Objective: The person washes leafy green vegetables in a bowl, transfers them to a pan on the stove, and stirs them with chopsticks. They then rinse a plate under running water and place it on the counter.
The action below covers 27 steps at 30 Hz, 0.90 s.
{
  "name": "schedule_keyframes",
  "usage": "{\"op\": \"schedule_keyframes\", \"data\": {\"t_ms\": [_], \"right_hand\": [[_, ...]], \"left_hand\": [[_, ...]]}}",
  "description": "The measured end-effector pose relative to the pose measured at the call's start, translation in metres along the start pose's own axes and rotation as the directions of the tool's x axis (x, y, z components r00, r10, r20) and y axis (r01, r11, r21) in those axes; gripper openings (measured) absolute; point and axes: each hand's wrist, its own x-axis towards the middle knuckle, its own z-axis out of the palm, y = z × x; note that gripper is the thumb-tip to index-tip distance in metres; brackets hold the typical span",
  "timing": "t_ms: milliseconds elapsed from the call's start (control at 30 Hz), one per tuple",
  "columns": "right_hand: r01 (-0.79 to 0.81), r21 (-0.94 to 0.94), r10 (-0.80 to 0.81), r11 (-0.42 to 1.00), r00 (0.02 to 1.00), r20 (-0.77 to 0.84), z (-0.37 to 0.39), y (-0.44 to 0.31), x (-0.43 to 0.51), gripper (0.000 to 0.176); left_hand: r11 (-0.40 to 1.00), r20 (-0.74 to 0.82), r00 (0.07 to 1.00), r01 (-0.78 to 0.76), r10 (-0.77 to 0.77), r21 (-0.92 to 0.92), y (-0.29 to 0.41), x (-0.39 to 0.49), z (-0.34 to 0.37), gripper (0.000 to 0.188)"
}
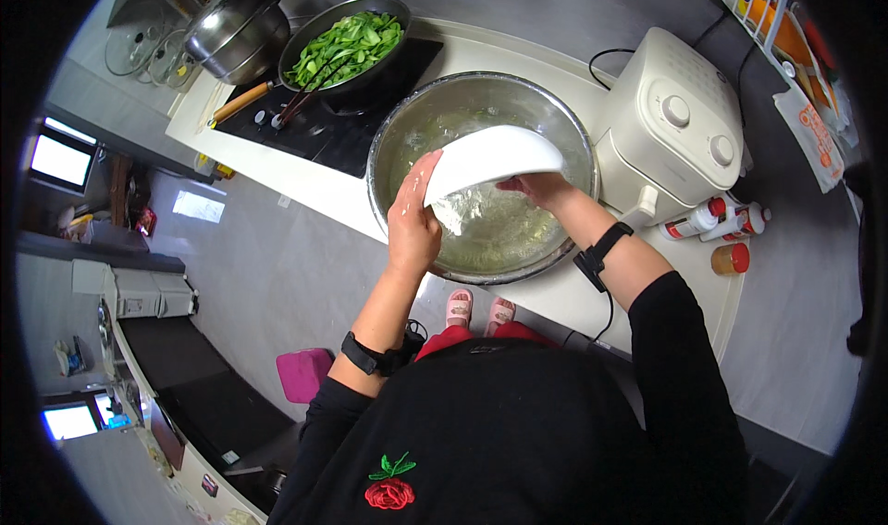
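Observation:
A white bowl (496,156) is tilted on its side over a large stainless steel basin (485,267) of water. My left hand (415,216) is wet and grips the bowl's left edge. At the bowl's lower right edge is my right hand (538,186), its fingers partly hidden beneath and behind the bowl. Clear water shows below the bowl, its surface disturbed. The basin stands on the white counter, between the cooktop and the air fryer.
Leafy greens (354,47) and chopsticks lie in a frying pan (397,11) on the black cooktop (333,136). A steel pot (236,32) stands behind left. Right of the basin are a cream air fryer (624,171), bottles (694,221) and a red-lidded jar (730,258).

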Motion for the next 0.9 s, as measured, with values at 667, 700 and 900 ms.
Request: {"op": "schedule_keyframes", "data": {"t_ms": [667,700,900], "right_hand": [[0.274,-0.772,-0.423,0.573,0.906,0.008,0.012,-0.056,-0.03,0.037],[0.367,-0.669,-0.397,0.646,0.91,0.116,0.013,-0.062,-0.035,0.046],[0.12,-0.992,-0.627,-0.026,0.771,0.11,0.034,-0.074,-0.086,0.061]], "left_hand": [[0.738,-0.036,0.792,0.551,-0.61,-0.389,-0.009,-0.028,-0.01,0.043],[0.622,0.066,0.721,0.637,-0.69,-0.455,-0.007,-0.028,-0.019,0.045],[-0.078,0.324,0.558,0.418,-0.764,-0.905,-0.014,-0.054,-0.124,0.044]]}}
